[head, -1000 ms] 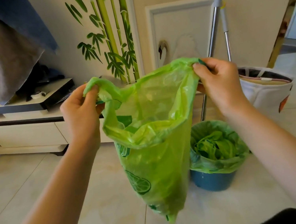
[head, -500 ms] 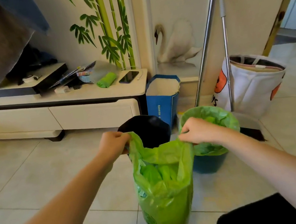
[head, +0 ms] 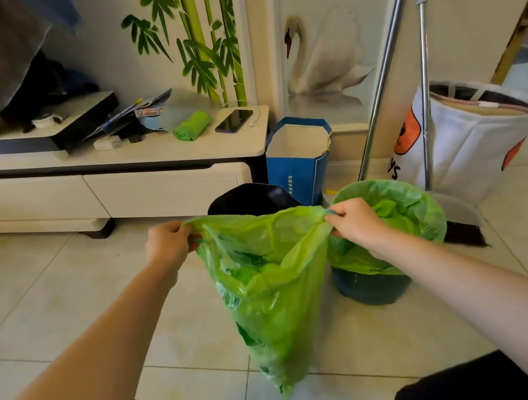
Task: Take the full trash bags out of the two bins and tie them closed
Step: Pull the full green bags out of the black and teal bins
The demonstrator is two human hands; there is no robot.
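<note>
Pinching green bag (head: 269,288) rim: left hand (head: 168,245), right hand (head: 354,225) fingers; print unreadable.

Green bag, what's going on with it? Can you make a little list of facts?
bag: green bag, out of its bin, hanging over the floor, top still open
left hand: left hand pinches the left edge of the top
right hand: right hand pinches the right edge
black bin: black bin, behind the bag, no liner showing
blue bin: blue bin, its own green liner still inside
tied: not yet
</note>
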